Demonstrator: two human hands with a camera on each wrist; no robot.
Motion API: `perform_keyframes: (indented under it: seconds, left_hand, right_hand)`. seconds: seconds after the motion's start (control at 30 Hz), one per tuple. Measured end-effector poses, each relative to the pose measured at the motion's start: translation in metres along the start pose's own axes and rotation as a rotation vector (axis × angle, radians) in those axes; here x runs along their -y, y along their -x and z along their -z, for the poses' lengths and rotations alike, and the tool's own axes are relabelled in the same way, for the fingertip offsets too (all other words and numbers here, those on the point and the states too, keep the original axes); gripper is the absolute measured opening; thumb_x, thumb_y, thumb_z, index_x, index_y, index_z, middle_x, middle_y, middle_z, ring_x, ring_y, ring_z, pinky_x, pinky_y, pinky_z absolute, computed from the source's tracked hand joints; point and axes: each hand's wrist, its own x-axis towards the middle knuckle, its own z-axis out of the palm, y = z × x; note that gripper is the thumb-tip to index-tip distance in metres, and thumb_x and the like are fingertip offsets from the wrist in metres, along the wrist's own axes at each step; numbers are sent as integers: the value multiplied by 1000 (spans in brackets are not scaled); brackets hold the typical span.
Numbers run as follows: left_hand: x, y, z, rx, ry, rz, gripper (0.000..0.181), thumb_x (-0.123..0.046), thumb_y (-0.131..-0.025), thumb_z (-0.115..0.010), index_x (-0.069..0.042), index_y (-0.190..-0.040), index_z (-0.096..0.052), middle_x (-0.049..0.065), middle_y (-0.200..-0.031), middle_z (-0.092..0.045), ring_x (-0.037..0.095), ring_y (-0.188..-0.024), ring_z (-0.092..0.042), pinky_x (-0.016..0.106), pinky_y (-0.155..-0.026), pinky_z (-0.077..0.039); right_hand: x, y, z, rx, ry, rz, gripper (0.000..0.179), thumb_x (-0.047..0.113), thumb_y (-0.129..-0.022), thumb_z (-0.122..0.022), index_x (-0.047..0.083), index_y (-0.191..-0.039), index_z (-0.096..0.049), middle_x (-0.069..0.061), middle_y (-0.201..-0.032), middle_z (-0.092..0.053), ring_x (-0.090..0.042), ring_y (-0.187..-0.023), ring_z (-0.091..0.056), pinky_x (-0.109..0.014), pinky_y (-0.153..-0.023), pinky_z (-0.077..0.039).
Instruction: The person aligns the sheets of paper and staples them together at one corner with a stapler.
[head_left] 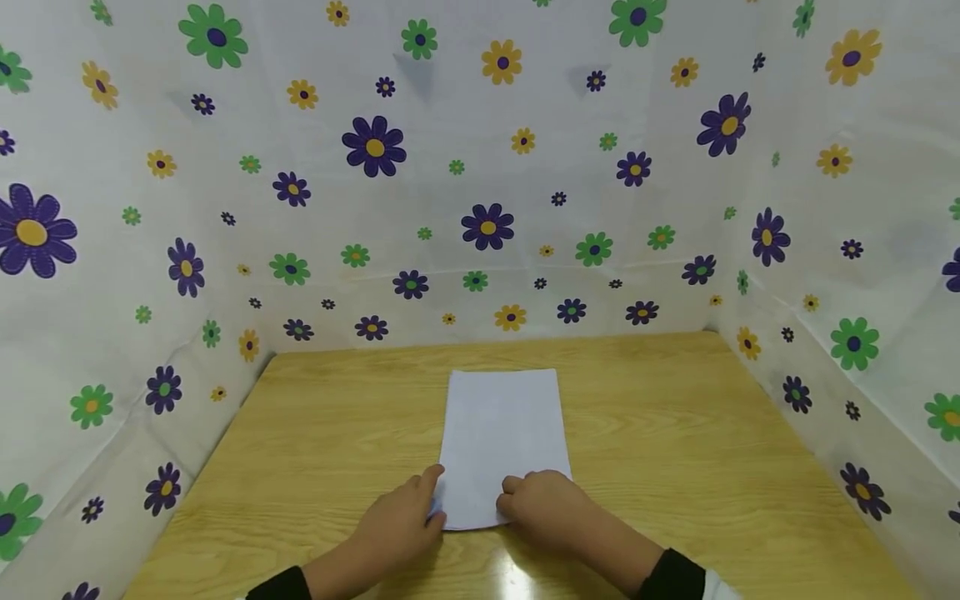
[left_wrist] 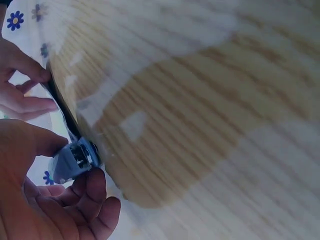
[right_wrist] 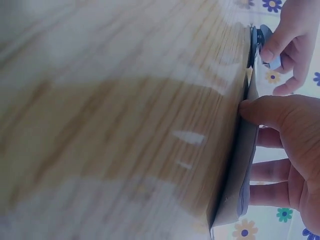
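Note:
A stack of white paper sheets (head_left: 501, 433) lies upright on the wooden table in the head view. My left hand (head_left: 397, 521) is at its lower left corner and pinches a small light-blue device (left_wrist: 69, 162) with metal parts in its end, perhaps a mini stapler. The device sits against the corner of the paper; the head view mostly hides it. My right hand (head_left: 551, 510) grips the near edge of the sheets toward the right. In the right wrist view its thumb (right_wrist: 262, 111) lies on one side of the paper and its fingers on the other.
The wooden table (head_left: 675, 417) extends around the paper on both sides. White cloth (head_left: 450, 100) printed with purple, green and yellow flowers walls the table at the back, left and right. Glare shows on the table's near edge.

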Motion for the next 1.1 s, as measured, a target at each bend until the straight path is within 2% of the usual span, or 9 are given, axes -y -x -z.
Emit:
perform_keyframes:
  seconds: [0.1, 0.27, 0.4, 0.57, 0.73, 0.93, 1.1]
  left_hand:
    - [5, -2, 0, 11, 58, 25, 61, -23, -92, -73, 0, -141, -45, 9, -92, -66, 15, -72, -61, 36, -59, -52]
    - [10, -15, 0, 47, 136, 73, 65, -22, -95, -70, 3, -146, -37, -2, -67, -49, 8, -52, -43, 25, -44, -36]
    - [12, -31, 0, 27, 122, 135, 68, -25, -95, -71, 3, -147, -36, -2, -65, -49, 9, -51, -44, 26, -43, -35]
    - [16, -53, 1, -3, 101, 192, 73, -28, -95, -71, 6, -148, -35, -1, -63, -49, 11, -51, -44, 27, -43, -35]
    - [21, -72, -1, 7, 97, 257, 74, -30, -96, -70, 5, -149, -33, 1, -67, -53, 14, -54, -48, 29, -45, -37]
    - [25, -78, -8, 43, 83, 306, 75, -35, -98, -67, 4, -151, -32, 2, -70, -56, 16, -58, -53, 31, -48, -40]
    - [26, -76, -12, 37, 62, 305, 78, -43, -99, -64, 3, -153, -32, 2, -68, -56, 15, -57, -52, 31, -46, -38]
  right_hand:
    - [-2, 2, -1, 13, -9, 0, 14, 29, -85, -77, 24, -80, -65, 9, -72, -47, -10, -50, -43, -26, -44, -30]
    - [-5, 5, 1, 16, -20, 1, 16, 30, -83, -78, 24, -79, -64, 9, -72, -47, -10, -50, -43, -26, -45, -31]
    - [-6, 5, 1, 1, -23, 7, 14, 29, -83, -78, 24, -79, -65, 9, -73, -49, -10, -51, -45, -25, -45, -32]
    - [-6, 4, -1, 22, -30, 2, 12, 29, -84, -77, 25, -81, -66, 10, -74, -50, -10, -52, -46, -25, -46, -33]
    - [-5, 3, -5, 12, -32, 15, 12, 28, -83, -79, 26, -81, -67, 10, -73, -50, -9, -52, -47, -24, -45, -33]
    - [-4, 7, -8, -20, -21, 29, 17, 33, -80, -82, 27, -81, -66, 11, -75, -50, -9, -55, -48, -24, -46, -34]
    - [-6, 9, -8, 34, -62, 9, 16, 34, -81, -83, 30, -88, -69, 14, -81, -55, -9, -63, -51, -23, -50, -38]
